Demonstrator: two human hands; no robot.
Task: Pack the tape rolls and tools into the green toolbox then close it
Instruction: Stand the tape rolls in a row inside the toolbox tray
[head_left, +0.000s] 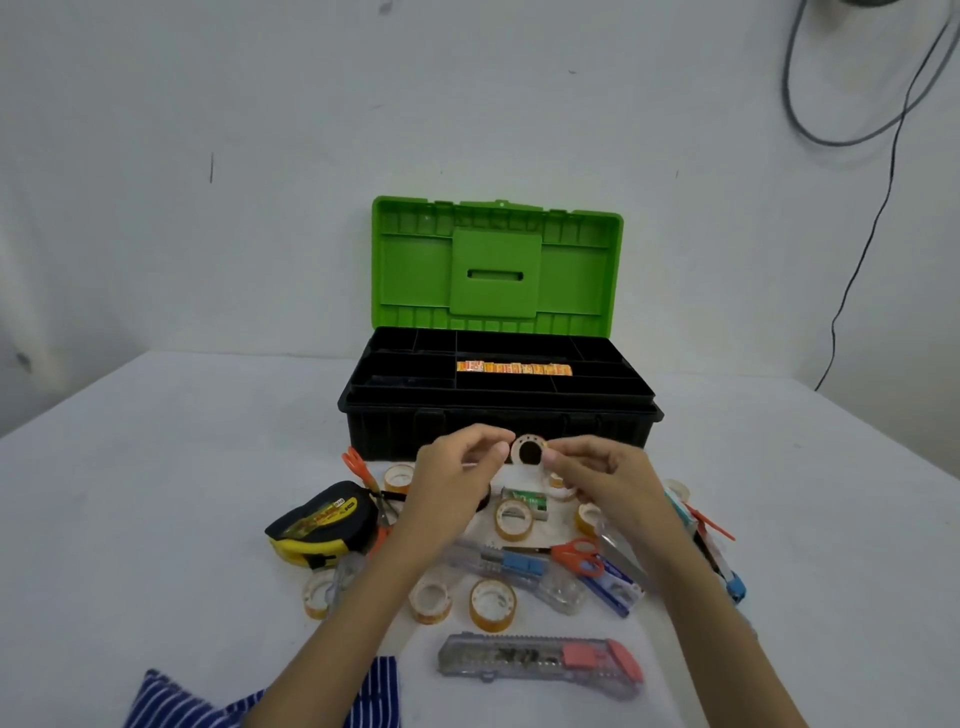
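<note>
From the head camera, both hands are raised just in front of the toolbox (498, 410), which stands open at the back of the white bench (156, 493), its green lid (496, 265) upright and its black tray holding a row of small orange-and-yellow boxes (514, 368) in a middle compartment. The left hand (457, 467) and the right hand (597, 473) hold a small tape roll (530, 450) between them, its round face and dark core turned toward the camera; the fingers of each hand are curled, with thumb and fingertip pinching the roll's rim from either side. Below the hands the rest of the things lie scattered on the bench: a yellow-and-black tape measure (322, 519) to the left, orange-handled scissors (358, 467) near it, a second pair of orange scissors (576, 555) toward the right, several clear tape rolls including one at (492, 605), a small green box (527, 501), a blue-slider utility knife (498, 562), and nearest the camera a clear utility knife with a pink slider (540, 660). A blue-and-white striped cloth (171, 701) shows at the bottom edge
</note>
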